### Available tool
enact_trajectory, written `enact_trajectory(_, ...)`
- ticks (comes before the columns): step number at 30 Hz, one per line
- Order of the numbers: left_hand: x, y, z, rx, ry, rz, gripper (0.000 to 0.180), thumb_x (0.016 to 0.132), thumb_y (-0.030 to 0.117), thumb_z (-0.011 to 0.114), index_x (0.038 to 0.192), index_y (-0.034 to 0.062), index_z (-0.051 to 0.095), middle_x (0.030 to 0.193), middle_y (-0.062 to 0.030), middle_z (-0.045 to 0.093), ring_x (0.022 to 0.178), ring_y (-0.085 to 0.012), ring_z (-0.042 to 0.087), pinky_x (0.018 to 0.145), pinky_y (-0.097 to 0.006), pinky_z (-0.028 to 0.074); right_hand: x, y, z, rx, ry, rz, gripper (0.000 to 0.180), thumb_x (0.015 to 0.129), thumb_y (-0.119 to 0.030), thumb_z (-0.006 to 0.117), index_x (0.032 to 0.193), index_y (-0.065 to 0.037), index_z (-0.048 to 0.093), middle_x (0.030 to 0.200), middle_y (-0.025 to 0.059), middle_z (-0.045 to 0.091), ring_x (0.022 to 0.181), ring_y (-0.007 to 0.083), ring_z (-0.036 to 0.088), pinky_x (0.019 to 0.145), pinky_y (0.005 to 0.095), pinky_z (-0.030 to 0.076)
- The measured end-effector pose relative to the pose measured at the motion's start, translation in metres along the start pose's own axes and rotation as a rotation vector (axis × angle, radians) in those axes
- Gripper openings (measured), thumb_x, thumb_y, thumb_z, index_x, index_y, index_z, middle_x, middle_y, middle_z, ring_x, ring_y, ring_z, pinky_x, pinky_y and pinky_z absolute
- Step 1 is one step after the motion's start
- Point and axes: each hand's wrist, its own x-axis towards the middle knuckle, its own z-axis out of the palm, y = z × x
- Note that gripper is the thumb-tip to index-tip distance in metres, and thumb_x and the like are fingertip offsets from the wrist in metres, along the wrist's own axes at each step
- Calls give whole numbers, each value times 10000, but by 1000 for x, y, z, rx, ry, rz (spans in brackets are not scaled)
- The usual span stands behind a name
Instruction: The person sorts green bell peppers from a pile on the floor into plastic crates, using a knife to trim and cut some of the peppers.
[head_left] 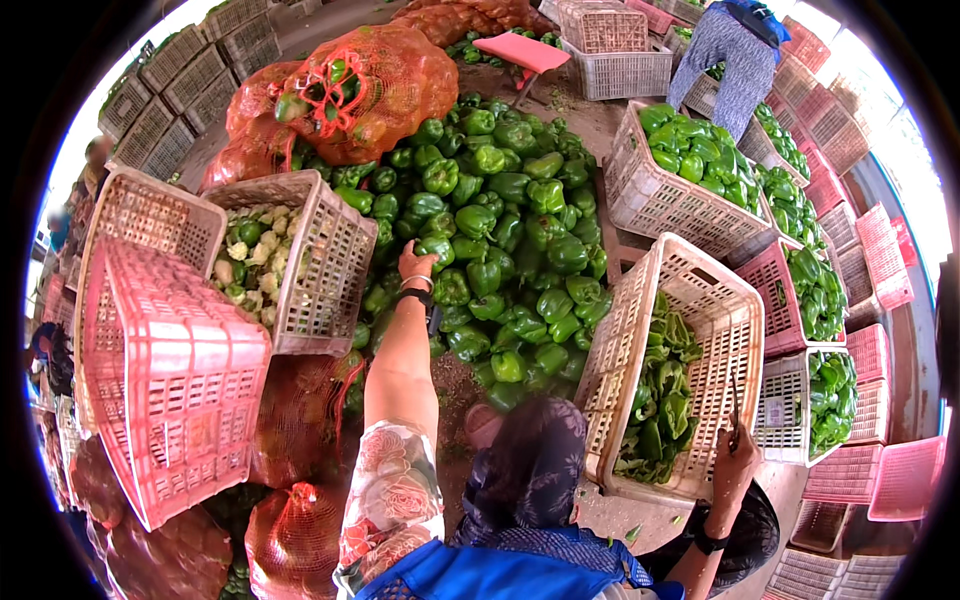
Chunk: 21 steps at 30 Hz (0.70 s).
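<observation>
A large heap of green bell peppers (530, 230) lies in front of me. My left hand (418, 263) reaches to the heap's left side, its fingers closed about a green bell pepper (436, 248). At the lower right, my right hand (736, 462) grips dark, slim scissors (736, 405) with the blades pointing up. It is over the near right corner of a pale plastic crate (712, 290), which holds bell peppers (655, 400) of a duller green. Part of the right hand's grip is hidden.
Left of the heap stand a crate (330, 255) of pale trimmings and a tilted pink crate (180, 370). Red mesh sacks (370, 90) lie behind. Pepper-filled crates (680, 205) line the right, where another person (725, 65) bends. A pink stool (522, 50) stands at the back.
</observation>
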Motion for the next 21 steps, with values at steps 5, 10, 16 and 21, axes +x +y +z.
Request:
enact_trajectory(5,6,-14,5,-218,36,105,635,554,75,861,1144,71,628,1088,-128,674,973,-304,644,856,-400,523,4,-18,20,-29,-48,-17,293,856,-38,615,1135,32,673,956,223,698,817,350,685,727,401,530)
enact_trajectory(10,-33,5,-3,-368,19,241,560,564,15,857,1057,62,596,956,-22,611,840,-163,574,720,-327,508,1,-43,33,59,-153,-27,289,830,-2,606,1108,39,675,967,240,691,824,352,687,724,398,530)
enact_trajectory(16,-141,143,-35,-404,-69,752,552,559,-13,826,1056,76,601,1071,-65,583,1017,-220,572,927,-348,464,-7,-98,38,373,-154,-214,272,844,24,572,1103,18,656,829,195,622,723,325,631,654,392,503)
enact_trajectory(21,-249,259,-75,-521,-245,954,564,550,-44,815,1054,82,597,1136,-92,518,1088,-253,525,969,-356,442,0,-160,28,308,-88,-573,351,891,-72,545,1237,-14,568,1032,181,636,862,370,651,740,444,544)
